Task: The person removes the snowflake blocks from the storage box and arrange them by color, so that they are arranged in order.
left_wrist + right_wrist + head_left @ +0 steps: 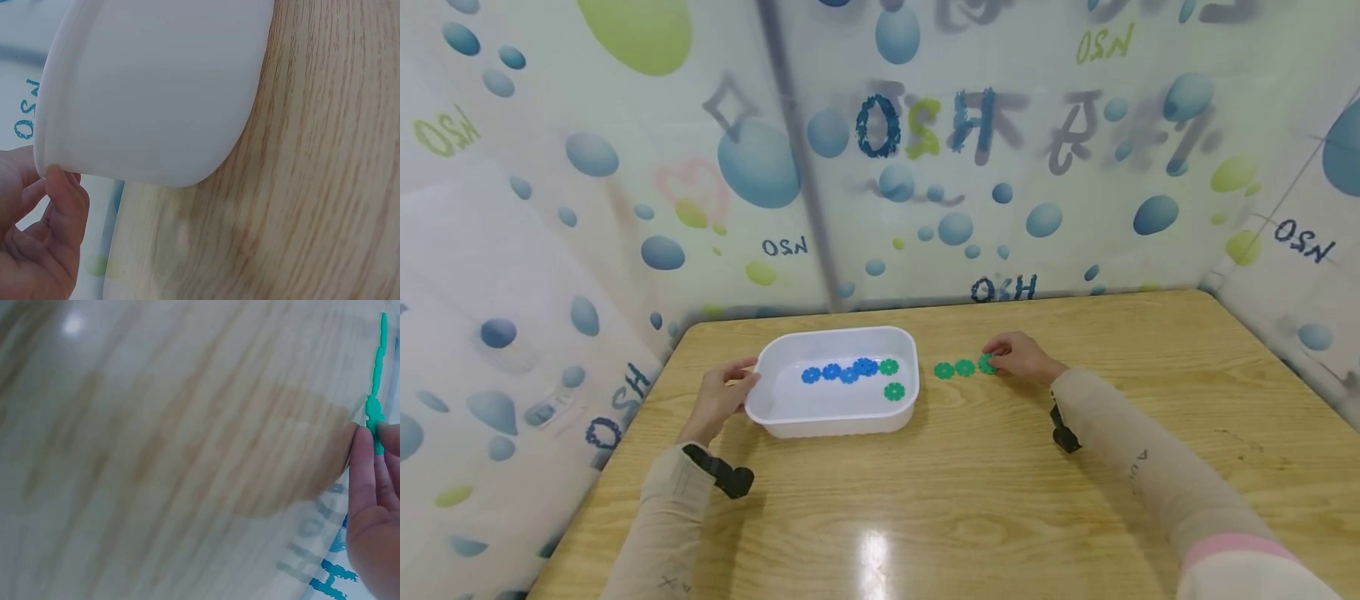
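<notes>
A white plastic basin (831, 422) stands on the table's left half. My left hand (718, 398) pinches its left rim between thumb and fingers; the left wrist view shows the thumb on the rim corner of the basin (156, 94). Inside lie several blue notched plastic discs (832, 372), grouped in a row, and two green discs (893, 392) at the right end. Right of the basin, my right hand (1021, 358) pinches a green notched disc (987, 364), partly covered by the fingers. Two more green discs (953, 369) line up beside it. Edge-on, the right wrist view shows green discs (379, 362) at the fingertips.
The wooden table (880, 492) reaches back to a white curtain (925, 208) printed with blue and green drops and letters. Similar curtain hangs on both sides. Dark wrist straps (718, 471) sit over both sleeves.
</notes>
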`<state>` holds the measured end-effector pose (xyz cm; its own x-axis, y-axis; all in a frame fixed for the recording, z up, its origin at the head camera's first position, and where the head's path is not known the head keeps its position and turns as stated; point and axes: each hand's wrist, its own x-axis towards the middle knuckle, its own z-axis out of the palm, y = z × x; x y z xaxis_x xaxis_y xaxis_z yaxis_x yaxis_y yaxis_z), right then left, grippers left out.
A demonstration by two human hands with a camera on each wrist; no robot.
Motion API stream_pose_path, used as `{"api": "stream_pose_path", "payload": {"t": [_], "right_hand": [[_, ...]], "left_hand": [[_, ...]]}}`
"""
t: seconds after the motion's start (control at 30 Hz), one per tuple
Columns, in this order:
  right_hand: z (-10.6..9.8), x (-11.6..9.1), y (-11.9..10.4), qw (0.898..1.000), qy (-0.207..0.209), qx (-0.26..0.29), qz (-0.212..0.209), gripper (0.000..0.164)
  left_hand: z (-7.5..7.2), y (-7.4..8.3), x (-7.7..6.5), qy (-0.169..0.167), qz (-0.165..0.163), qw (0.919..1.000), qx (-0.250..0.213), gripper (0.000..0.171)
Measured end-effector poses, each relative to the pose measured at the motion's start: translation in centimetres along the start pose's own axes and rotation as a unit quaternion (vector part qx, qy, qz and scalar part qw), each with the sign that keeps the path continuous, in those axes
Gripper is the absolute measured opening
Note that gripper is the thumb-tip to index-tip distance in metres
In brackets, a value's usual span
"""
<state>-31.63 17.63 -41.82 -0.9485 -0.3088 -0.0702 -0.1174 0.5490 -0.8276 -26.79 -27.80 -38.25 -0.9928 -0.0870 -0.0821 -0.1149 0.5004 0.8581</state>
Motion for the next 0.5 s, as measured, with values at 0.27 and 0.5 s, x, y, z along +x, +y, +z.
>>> {"api": "stream_pose_path", "payload": {"t": [0.27,0.5], "right_hand": [[-0.13,0.21,-0.13,1.000,-0.010,-0.009,0.011,0.023],[0.12,0.22,-0.20,1.000,-0.009,-0.017,0.003,0.022]], "left_hand": [[-0.06,0.04,-0.11,-0.003,0.006,1.0000,-0.002,0.041],[0.00,0.04,-0.19,-0.002,0.008,1.0000,-0.003,0.041]]}}
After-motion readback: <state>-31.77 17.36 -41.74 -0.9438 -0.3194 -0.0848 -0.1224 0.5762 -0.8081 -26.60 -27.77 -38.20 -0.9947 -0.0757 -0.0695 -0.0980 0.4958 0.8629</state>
